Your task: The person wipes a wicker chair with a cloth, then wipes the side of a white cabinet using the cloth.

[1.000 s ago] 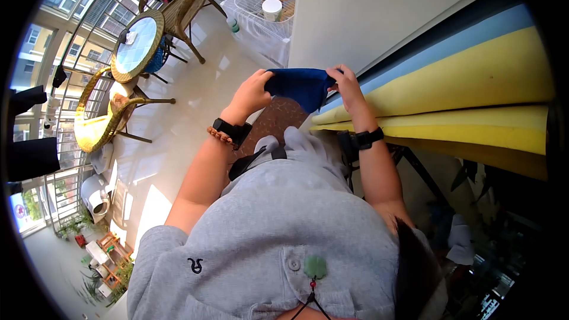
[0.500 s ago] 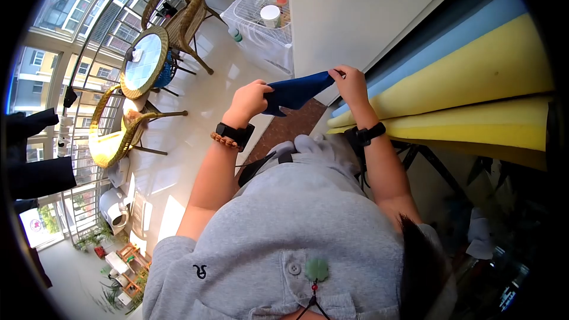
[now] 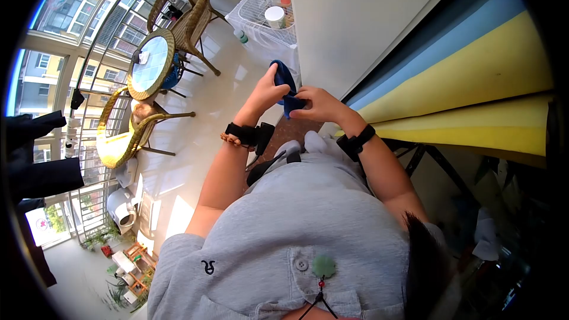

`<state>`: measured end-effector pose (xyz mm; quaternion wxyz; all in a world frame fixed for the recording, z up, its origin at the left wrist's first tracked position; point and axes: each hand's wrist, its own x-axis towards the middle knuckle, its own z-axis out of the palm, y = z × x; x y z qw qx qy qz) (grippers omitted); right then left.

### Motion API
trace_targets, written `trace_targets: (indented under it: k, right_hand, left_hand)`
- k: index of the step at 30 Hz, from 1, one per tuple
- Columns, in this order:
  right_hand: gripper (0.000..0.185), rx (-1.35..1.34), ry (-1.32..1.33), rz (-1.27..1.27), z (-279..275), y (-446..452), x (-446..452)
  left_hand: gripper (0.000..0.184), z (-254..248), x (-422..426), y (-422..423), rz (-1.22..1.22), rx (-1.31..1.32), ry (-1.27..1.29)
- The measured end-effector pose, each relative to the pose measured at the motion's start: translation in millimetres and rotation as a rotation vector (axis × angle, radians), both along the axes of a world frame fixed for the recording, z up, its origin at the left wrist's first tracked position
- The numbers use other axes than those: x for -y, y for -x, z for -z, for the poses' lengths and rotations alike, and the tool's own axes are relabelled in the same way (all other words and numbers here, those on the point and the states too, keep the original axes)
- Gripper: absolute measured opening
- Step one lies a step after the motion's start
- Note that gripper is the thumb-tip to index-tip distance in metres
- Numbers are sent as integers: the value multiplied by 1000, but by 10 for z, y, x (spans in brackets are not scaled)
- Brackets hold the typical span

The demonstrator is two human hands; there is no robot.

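A small dark blue cloth (image 3: pixel 283 76) is bunched and folded between my two hands, above the floor and in front of my body. My left hand (image 3: pixel 264 96) grips it from the left, thumb raised against the fabric. From the right, my right hand (image 3: pixel 320 106) pinches the lower part of the cloth between thumb and fingers. The hands are close together, nearly touching. Folds and fingers hide part of the fabric, so its exact kind cannot be made out.
At right, yellow and blue padded sheets (image 3: pixel 462 83) lie beside a pale panel (image 3: pixel 344 24). A wire basket (image 3: pixel 252 12) with jars stands ahead. Wicker chairs (image 3: pixel 198 0) and a round table (image 3: pixel 149 65) are by the windows at left. Dark clothes (image 3: pixel 47 178) hang at far left.
The cloth was stretched out between my hands and is now bunched. My right hand has moved left and down to meet my left hand. The view has shifted slightly.
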<state>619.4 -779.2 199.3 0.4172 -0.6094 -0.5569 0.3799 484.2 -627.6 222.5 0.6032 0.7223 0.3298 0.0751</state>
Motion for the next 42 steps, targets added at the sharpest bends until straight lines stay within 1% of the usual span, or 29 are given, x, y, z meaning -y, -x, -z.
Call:
trace_targets:
  k: [3,4,7,8,9,10,11,12,13,15,17,18,20,21,23,25,27,29,30,31,32,34,35,37,38,39,40,41,42]
  right_hand:
    - [23,162,161,163,-52,-111,-50]
    - [20,117,44,261,23,-142,-48]
    - [17,324,-258,362,-79,-267,21]
    - [16,338,-250,376,-150,-298,58]
    - [16,360,-244,395,-231,-334,96]
    - [15,438,-230,418,-326,-378,151]
    - [13,486,-239,453,-376,-422,197]
    - [12,518,-254,510,-408,-498,244]
    - [12,539,-273,563,-437,-568,299]
    - [10,515,-348,754,-667,-700,402]
    - [11,211,-422,948,-863,-817,467]
    - [13,369,-600,1030,-935,-921,480]
    - [18,614,-748,1211,-1260,-1080,521]
    - [22,690,-808,1231,-1455,-1172,533]
    - [36,727,-926,1230,-1776,-1372,451]
    - [39,602,-1040,1146,-2231,-1456,373]
    - [43,551,-976,1170,-2374,-1577,263]
    - [52,840,-887,1132,-2193,-1980,150]
    - [54,705,-909,1144,-2084,-1949,89]
    - [55,643,-914,1136,-1927,-1904,86]
    - [55,580,-919,1128,-1769,-1859,82]
    - [54,592,-874,1101,-1275,-1865,113]
    - [54,587,-830,1089,-1099,-1841,147]
    - [54,628,-830,1046,-1059,-1846,199]
    - [53,654,-843,1021,-1079,-1930,177]
    - [52,686,-855,992,-1389,-1965,198]
    - [51,709,-855,962,-1831,-1970,240]
    - [48,727,-939,945,-2108,-2079,191]
    - [45,736,-993,917,-2388,-2176,154]
  left_hand:
    - [82,9,12,-28,-116,33,-62]
    - [75,52,-30,-22,-126,0,-72]
    - [66,420,-119,-16,-228,-32,-664]
    - [57,249,-52,-15,-230,-56,-640]
    - [49,206,-47,8,-186,-60,-886]
    - [44,190,-36,5,-115,-123,-1103]
    - [39,149,-33,-17,-53,-52,-1301]
    - [31,97,-9,-68,-21,14,-1271]
    - [23,-37,4,-105,69,1,-1162]
    - [19,-263,122,-267,15,110,-897]
    - [20,-674,283,-518,-2,256,-877]
    - [20,-939,398,-664,-13,327,-863]
    - [22,-1407,560,-985,-41,472,-822]
    - [23,-1627,615,-1157,-71,585,-847]
    - [23,-2043,708,-1487,-104,769,-899]
    - [31,-2296,725,-1873,-62,1022,-985]
    - [39,-2459,822,-2162,-93,1023,-1276]
    - [43,-2320,892,-2437,-42,1043,-1326]
    - [42,-2101,845,-2538,-10,957,-1430]
    - [37,-1864,788,-2584,-21,897,-1504]
    - [35,-1589,755,-2614,-29,813,-1491]
    - [32,-982,622,-2594,-28,710,-1571]
    - [33,-820,587,-2562,-2,683,-1621]
    - [38,-646,516,-2540,47,622,-1714]
    - [40,-787,495,-2601,10,625,-1718]
    - [42,-1082,519,-2614,-27,624,-1720]
    - [44,-1406,564,-2590,-57,611,-1714]
    - [48,-1801,581,-2610,-80,599,-1708]
    - [49,-2196,626,-2643,-153,662,-1732]
